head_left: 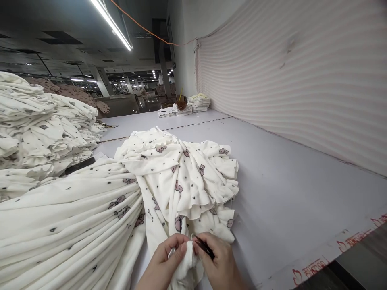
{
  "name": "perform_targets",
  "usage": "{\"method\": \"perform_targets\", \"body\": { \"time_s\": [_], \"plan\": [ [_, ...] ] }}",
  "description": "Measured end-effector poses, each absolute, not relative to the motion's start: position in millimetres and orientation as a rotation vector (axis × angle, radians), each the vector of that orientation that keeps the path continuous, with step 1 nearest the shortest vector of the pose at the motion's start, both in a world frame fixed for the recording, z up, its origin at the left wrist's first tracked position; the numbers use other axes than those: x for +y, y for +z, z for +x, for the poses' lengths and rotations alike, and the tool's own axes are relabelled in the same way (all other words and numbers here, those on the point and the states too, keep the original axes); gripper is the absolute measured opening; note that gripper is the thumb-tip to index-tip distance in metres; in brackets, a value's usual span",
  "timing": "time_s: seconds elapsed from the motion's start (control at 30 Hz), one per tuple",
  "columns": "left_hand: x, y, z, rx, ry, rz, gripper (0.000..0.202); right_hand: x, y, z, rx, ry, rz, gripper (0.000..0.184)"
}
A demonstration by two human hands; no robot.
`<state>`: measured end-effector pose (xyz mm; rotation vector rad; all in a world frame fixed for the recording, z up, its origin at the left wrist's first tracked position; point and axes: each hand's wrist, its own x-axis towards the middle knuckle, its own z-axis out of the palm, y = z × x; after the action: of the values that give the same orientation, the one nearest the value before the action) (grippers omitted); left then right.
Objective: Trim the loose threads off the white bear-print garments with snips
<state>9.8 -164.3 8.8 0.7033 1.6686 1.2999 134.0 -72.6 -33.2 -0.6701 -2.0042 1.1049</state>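
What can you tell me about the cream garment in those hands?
The bear-print garment is cream knit-looking cloth with pinkish bears, small dark specks and ruffled hems. It lies crumpled on the grey table against a heap of like cloth. The left hand pinches its near edge; the right hand holds a small dark tool to it.

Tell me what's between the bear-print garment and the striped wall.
Only bare grey tabletop, per the head view; nothing lies between the bear-print garment and the striped wall.

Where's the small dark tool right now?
Head view, bottom centre: the small dark tool sits in the right hand, its tip against a bunched edge of the cream garment that the left hand pinches.
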Motion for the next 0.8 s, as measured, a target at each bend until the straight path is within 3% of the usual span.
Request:
{"method": "perform_targets", "body": {
  "time_s": [0.2, 0.43, 0.8],
  "plan": [
    [-168, 3, 13, 1.775, 1.310, 0.613, 0.050, -80, -29, 128, -1.963, 1.037, -0.700, 0.021],
    [-166, -2, 15, 1.719, 1.420, 0.500, 0.048, -78, -31, 138, -1.826, 1.245, -0.726, 0.023],
    [-165, 1, 15, 1.836, 1.410, 0.808, 0.033, -76, -25, 136, -1.902, 1.366, -0.717, 0.017]
  ]
}}
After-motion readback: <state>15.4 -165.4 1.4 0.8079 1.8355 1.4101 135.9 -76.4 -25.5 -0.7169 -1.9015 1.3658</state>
